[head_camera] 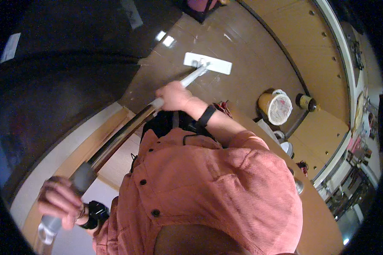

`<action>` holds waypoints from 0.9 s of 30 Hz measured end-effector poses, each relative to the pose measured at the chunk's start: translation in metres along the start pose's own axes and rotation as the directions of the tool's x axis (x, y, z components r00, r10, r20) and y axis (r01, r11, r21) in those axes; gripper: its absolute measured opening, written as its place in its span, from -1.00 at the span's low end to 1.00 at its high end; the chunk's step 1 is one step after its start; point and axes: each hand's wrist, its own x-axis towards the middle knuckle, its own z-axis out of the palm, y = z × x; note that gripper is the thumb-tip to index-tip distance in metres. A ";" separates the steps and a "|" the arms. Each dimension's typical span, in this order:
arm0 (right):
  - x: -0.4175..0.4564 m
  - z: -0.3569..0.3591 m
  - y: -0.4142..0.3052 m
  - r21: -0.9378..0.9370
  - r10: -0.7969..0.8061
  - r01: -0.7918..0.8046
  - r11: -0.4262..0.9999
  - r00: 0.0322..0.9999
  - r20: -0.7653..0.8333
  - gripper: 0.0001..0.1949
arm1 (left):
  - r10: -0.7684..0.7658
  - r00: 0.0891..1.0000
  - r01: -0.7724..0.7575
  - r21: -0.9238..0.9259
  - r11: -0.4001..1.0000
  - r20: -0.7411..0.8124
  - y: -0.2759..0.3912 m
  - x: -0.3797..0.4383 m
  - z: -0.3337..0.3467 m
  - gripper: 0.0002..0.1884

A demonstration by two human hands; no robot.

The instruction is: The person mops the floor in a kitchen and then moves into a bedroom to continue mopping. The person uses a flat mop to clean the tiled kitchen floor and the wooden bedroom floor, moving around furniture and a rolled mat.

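Note:
A flat floor mop with a white head lies against the brown floor near the top centre. Its long pole runs down to the lower left, passing in front of me. My left hand, with a black watch on its wrist, grips the pole close to its grey upper end, which has a hanging loop. Further down the pole, my right hand is closed around the white section, a black band on that wrist. My left hand looks blurred.
On the right stand a lined yellow bin and a dark bottle beside tan cabinets. A dark glossy surface fills the left. At the top is a dark-framed object. A cluttered counter curves along the far right.

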 end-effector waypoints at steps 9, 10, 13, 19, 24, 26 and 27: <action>-0.058 0.072 0.047 0.195 0.342 -0.282 0.939 0.729 -0.593 -0.85 | -0.079 0.914 0.111 -0.057 0.992 0.397 -0.067 0.032 0.028 -0.89; -0.052 0.080 0.035 0.204 0.337 -0.268 0.942 0.718 -0.609 -0.85 | -0.054 0.914 0.096 -0.084 0.992 0.402 -0.067 0.023 0.013 -0.90; -0.035 0.118 -0.022 0.210 0.319 -0.241 0.947 0.659 -0.681 -0.85 | 0.055 0.906 0.008 -0.146 0.989 0.419 -0.056 -0.015 -0.028 -0.87; 0.028 0.170 -0.150 0.263 0.247 -0.088 0.961 0.702 -0.668 -0.88 | 0.288 0.519 -0.129 -0.259 0.957 0.805 0.001 -0.012 -0.143 -0.93; 0.054 0.200 -0.221 0.349 0.216 -0.002 0.937 0.791 -0.573 -0.88 | 0.298 0.207 -0.155 -0.270 0.950 0.932 0.024 -0.030 -0.223 -0.75; 0.048 0.188 -0.222 0.306 0.196 -0.029 0.952 0.825 -0.530 -0.86 | 0.367 0.342 -0.116 -0.348 0.930 0.865 0.010 -0.046 -0.219 -0.75; 0.043 0.183 -0.221 0.283 0.182 -0.037 0.958 0.843 -0.507 -0.85 | 0.390 0.411 -0.101 -0.384 0.918 0.824 0.007 -0.054 -0.214 -0.74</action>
